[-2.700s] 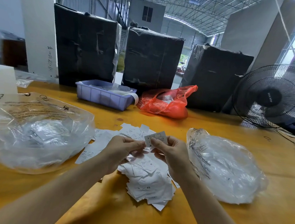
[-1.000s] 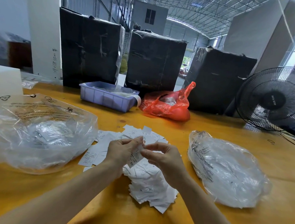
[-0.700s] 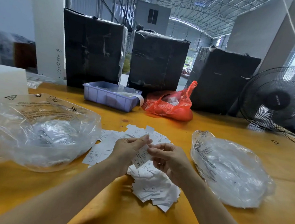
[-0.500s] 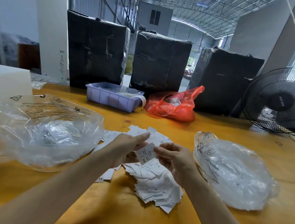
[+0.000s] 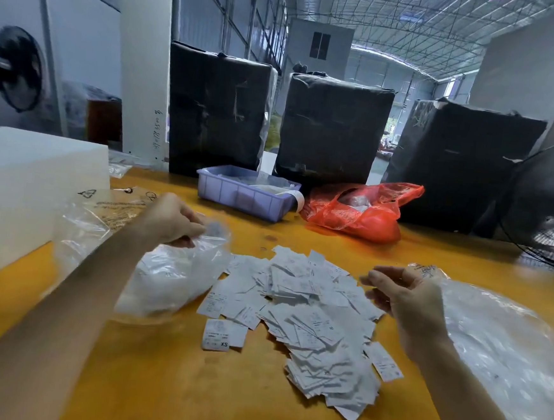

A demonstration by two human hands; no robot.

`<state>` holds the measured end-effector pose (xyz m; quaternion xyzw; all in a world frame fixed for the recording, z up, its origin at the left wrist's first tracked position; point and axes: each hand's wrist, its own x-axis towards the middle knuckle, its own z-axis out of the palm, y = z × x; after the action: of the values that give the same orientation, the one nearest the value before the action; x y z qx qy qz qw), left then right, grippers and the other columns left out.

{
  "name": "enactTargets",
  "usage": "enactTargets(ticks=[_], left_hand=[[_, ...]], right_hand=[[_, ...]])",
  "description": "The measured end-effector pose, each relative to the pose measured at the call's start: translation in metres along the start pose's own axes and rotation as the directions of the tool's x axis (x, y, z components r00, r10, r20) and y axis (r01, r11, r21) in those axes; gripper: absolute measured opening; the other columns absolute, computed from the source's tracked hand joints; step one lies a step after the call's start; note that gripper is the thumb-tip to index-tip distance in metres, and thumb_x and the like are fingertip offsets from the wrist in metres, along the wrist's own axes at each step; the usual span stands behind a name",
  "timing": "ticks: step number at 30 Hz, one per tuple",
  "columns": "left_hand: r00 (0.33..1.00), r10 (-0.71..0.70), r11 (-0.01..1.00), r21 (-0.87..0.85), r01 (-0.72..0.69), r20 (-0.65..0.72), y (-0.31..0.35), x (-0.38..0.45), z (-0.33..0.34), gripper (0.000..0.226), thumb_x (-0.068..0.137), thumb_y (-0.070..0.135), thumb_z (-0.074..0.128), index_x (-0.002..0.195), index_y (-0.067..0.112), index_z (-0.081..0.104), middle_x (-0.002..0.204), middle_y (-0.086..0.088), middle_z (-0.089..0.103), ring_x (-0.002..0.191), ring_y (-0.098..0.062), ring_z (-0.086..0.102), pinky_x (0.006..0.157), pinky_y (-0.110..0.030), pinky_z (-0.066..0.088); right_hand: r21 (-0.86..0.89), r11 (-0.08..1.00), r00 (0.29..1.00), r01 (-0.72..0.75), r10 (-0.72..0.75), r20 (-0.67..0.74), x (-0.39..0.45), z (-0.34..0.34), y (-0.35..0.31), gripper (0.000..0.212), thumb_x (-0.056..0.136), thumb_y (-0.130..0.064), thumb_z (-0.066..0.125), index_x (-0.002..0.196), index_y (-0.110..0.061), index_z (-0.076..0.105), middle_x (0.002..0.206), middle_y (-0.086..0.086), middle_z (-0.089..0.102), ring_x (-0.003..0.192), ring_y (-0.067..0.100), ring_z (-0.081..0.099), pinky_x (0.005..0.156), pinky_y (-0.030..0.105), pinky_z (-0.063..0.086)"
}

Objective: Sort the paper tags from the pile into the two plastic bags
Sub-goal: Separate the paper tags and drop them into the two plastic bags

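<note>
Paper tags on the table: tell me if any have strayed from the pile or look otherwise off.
One tag marked XS lies apart on the table, just off the pile on its near left. Another tag pokes out at the pile's right edge. Nothing looks torn or spilled otherwise.

Your hands no longer meet over the pile of tags (image 5: 313, 315). Your left hand (image 5: 172, 219), which pinched a tag against your right half a second ago, now reaches out to the left plastic bag (image 5: 152, 266) and sits at its mouth, fingers curled on something pale and blurred at the rim; whether that is the tag or the bag's film, you cannot tell. Your right hand (image 5: 404, 299) has let go and drawn back to the right, hanging just beside the right plastic bag (image 5: 503, 353) with its fingers loosely curled and no tag in its grip.
</note>
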<state>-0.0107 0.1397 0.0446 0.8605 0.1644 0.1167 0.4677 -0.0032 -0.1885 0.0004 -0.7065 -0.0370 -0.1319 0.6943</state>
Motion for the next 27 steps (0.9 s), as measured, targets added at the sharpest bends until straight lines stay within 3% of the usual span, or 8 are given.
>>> enactTargets(ticks=[5, 8, 12, 14, 17, 21, 24, 27], left_hand=[[0.990, -0.075, 0.961, 0.257, 0.104, -0.121, -0.040, 0.016, -0.028, 0.015, 0.078, -0.010, 0.067, 0.089, 0.000, 0.065, 0.090, -0.020, 0.068, 0.081, -0.033, 0.066, 0.072, -0.043, 0.059], [0.977, -0.058, 0.866, 0.477, 0.150, -0.203, -0.050, 0.020, -0.023, 0.015, 0.078, -0.008, 0.067, 0.093, -0.008, 0.068, 0.093, -0.021, 0.069, 0.083, -0.031, 0.066, 0.076, -0.039, 0.056], [0.949, 0.047, 0.771, 0.615, 0.165, -0.313, -0.038, 0.019, -0.010, 0.013, 0.085, -0.004, 0.058, 0.098, -0.004, 0.060, 0.099, -0.019, 0.063, 0.087, -0.032, 0.058, 0.068, -0.037, 0.045], [0.930, 0.116, 0.769, 0.624, 0.138, -0.349, -0.027, 0.017, -0.003, 0.015, 0.089, 0.006, 0.059, 0.103, 0.000, 0.060, 0.101, -0.017, 0.062, 0.093, -0.032, 0.058, 0.069, -0.037, 0.044], [0.890, 0.310, 0.818, 0.571, -0.071, -0.334, -0.005, 0.009, 0.010, 0.019, 0.090, 0.016, 0.061, 0.105, 0.005, 0.066, 0.100, -0.014, 0.066, 0.091, -0.029, 0.060, 0.070, -0.032, 0.044], [0.799, 0.565, 0.793, 0.402, -0.457, -0.207, 0.017, -0.016, 0.045, 0.021, 0.087, 0.017, 0.065, 0.105, 0.006, 0.069, 0.099, -0.012, 0.071, 0.087, -0.025, 0.065, 0.077, -0.035, 0.053], [0.764, 0.643, 0.739, 0.293, -0.606, -0.041, 0.021, -0.035, 0.083, 0.014, 0.086, 0.014, 0.066, 0.095, 0.006, 0.073, 0.089, -0.008, 0.072, 0.078, -0.019, 0.065, 0.075, -0.035, 0.055], [0.745, 0.651, 0.717, 0.205, -0.666, 0.145, 0.015, -0.053, 0.120, 0.010, 0.085, 0.012, 0.067, 0.089, 0.009, 0.075, 0.086, -0.002, 0.073, 0.072, -0.010, 0.062, 0.070, -0.024, 0.051]], right_hand=[[-0.283, 0.942, 0.948, 0.179, -0.243, -0.207, 0.013, -0.029, 0.002, 0.004, 0.086, -0.007, 0.065, 0.089, -0.009, 0.064, 0.080, 0.010, 0.070, 0.064, 0.023, 0.065, 0.050, 0.018, 0.052], [-0.689, 0.705, 0.884, 0.168, -0.417, -0.212, 0.024, -0.054, 0.012, 0.008, 0.087, -0.005, 0.063, 0.093, 0.000, 0.066, 0.084, 0.017, 0.069, 0.075, 0.033, 0.065, 0.061, 0.039, 0.054], [-0.880, 0.458, 0.932, -0.126, -0.250, -0.263, 0.036, -0.091, 0.028, 0.013, 0.084, -0.007, 0.063, 0.075, 0.001, 0.068, 0.075, 0.017, 0.066, 0.068, 0.032, 0.056, 0.061, 0.035, 0.046], [-0.899, 0.369, 0.958, -0.236, -0.066, -0.279, 0.037, -0.102, 0.034, 0.036, 0.083, -0.029, 0.070, 0.061, -0.001, 0.059, 0.062, 0.011, 0.059, 0.060, 0.027, 0.054, 0.051, 0.030, 0.039], [-0.911, 0.265, 0.949, -0.316, 0.087, -0.304, 0.036, -0.107, 0.038, 0.053, 0.076, -0.054, 0.070, 0.059, -0.008, 0.049, 0.057, 0.008, 0.052, 0.059, 0.023, 0.052, 0.048, 0.026, 0.033], [-0.912, 0.293, 0.955, -0.287, 0.020, -0.295, 0.037, -0.108, 0.042, 0.031, 0.080, -0.027, 0.075, 0.065, -0.004, 0.060, 0.059, 0.009, 0.056, 0.059, 0.022, 0.054, 0.049, 0.025, 0.036], [-0.922, 0.254, 0.951, -0.293, -0.020, -0.308, 0.037, -0.106, 0.043, 0.011, 0.085, -0.010, 0.065, 0.077, -0.004, 0.066, 0.072, 0.009, 0.064, 0.069, 0.023, 0.062, 0.052, 0.024, 0.044], [-0.922, 0.192, 0.936, -0.337, -0.036, -0.350, 0.035, -0.104, 0.042, 0.026, 0.089, -0.032, 0.063, 0.091, -0.006, 0.062, 0.098, 0.011, 0.063, 0.096, 0.028, 0.057, 0.074, 0.033, 0.048]])
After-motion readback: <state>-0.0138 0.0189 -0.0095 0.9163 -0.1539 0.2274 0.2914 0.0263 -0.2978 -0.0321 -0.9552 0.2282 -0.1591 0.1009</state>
